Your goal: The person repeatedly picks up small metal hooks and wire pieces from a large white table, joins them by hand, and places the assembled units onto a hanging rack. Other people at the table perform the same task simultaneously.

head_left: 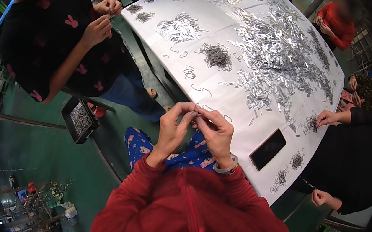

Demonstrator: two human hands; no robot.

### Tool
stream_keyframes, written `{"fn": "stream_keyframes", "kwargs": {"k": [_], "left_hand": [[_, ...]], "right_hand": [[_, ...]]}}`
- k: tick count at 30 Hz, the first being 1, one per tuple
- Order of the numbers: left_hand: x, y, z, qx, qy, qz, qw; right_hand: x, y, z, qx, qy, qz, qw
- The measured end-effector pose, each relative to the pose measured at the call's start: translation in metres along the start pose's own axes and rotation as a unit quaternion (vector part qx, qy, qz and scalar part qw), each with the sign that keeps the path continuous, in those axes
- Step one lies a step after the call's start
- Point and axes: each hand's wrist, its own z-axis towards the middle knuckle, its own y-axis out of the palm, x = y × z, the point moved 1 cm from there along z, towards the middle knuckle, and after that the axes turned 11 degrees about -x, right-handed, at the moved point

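Overhead, left hand (pixel 173 130) and right hand (pixel 215 131) meet at picture centre, fingertips pinched narrowly on a small wire hook (pixel 197 109); fitting appears under way, likely needing a steady pinch next. At eight o'clock, a black tray (pixel 68 112) holds metal pieces.

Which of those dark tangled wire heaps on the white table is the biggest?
The wire heap near the table's middle, left of the wide spread of shiny metal pieces. The other dark tangles, along the far edge and by the black phone, are clearly smaller.
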Motion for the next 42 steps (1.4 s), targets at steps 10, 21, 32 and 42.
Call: {"fn": "stream_keyframes", "kwargs": {"k": [10,21,32,42], "left_hand": [[-0.005,-0.013,-0.008,-0.010,-0.008,0.033,0.999],[-0.006,-0.016,-0.016,-0.032,0.038,0.113,0.992],[-0.008,-0.010,-0.014,-0.090,0.019,0.162,0.982],[-0.025,-0.001,-0.022,-0.046,0.033,0.081,0.995]], "right_hand": [[0.074,-0.111,0.105,-0.095,-0.049,-0.451,0.886],[0.047,-0.076,0.094,-0.127,0.040,-0.291,0.948],[-0.004,-0.013,0.003,-0.004,0.076,0.087,0.993],[0.010,-0.007,-0.006,0.083,0.034,0.190,0.978]]}}
